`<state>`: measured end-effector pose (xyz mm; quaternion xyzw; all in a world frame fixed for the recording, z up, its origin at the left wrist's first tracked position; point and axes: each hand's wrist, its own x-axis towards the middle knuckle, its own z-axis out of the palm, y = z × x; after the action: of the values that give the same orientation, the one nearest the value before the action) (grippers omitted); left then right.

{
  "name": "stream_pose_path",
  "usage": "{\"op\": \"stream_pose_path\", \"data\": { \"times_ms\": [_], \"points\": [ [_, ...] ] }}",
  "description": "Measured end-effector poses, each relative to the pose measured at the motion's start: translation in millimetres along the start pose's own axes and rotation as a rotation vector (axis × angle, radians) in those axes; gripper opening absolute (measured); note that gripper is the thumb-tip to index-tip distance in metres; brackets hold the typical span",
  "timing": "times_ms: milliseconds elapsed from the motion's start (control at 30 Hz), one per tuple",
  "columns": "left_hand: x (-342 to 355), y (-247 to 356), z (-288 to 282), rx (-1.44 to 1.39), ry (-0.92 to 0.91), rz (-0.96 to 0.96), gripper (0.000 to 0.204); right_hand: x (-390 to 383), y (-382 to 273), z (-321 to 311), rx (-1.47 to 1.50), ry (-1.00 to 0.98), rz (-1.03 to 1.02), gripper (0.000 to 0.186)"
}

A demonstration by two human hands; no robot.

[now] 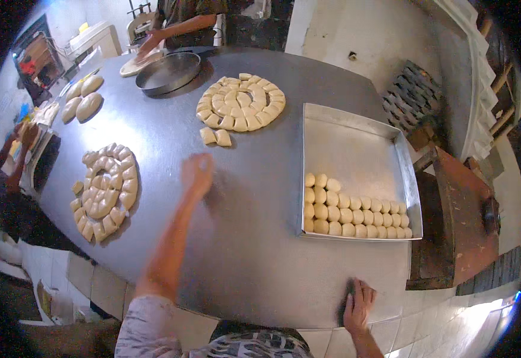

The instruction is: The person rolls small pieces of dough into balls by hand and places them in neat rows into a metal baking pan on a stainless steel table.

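My left hand (198, 172), blurred by motion, is over the steel table (245, 203), just below two loose dough pieces (215, 136); its grip is unclear. These lie beside a round of cut dough pieces (240, 104). A similar round of dough (103, 190) lies at the left. My right hand (359, 301) rests near the table's front edge, fingers loosely bent and apart, with nothing visible in them. Above it is a square metal tray (354, 143) partly filled with rows of dough balls (356, 218).
An empty round pan (168, 76) and several dough lumps (87, 107) sit at the back. A co-worker's arm (180, 27) works on flattened dough (130, 68). Another person (1, 191) is at the left. A rusty wooden-framed stand (463, 215) stands beside the tray.
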<state>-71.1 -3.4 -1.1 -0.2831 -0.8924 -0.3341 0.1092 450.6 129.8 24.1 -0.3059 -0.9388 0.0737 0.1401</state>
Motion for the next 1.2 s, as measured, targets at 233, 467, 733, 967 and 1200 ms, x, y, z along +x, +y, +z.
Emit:
{"op": "stream_pose_path", "data": {
  "times_ms": [233, 467, 733, 967, 1200],
  "points": [
    [85.6, 10.0, 54.7, 0.036, -0.244, -0.304, 0.051, 84.1, -4.6, 23.5, 0.106, 0.208, 0.450, 0.034],
    [53.6, 24.0, 54.0, -0.219, -0.346, 0.141, 0.039, 42.1, 72.7, 13.8, -0.100, 0.241, 0.463, 0.024],
    [-84.0, 93.0, -43.7, -0.918, -0.586, -0.261, 0.042, 41.0, 77.2, 17.8, 0.075, 0.287, 0.220, 0.022],
    [-160.3, 90.0, -53.9, -1.587, -0.514, -0.678, 0.038, 29.3, 68.2, -2.5, 0.115, 0.250, 0.209, 0.021],
    [-206.9, 119.6, -81.9, -1.366, -0.398, -0.525, 0.038, 139.5, 90.9, -64.8, 1.203, 0.442, 0.428, 0.026]
  ]
}}
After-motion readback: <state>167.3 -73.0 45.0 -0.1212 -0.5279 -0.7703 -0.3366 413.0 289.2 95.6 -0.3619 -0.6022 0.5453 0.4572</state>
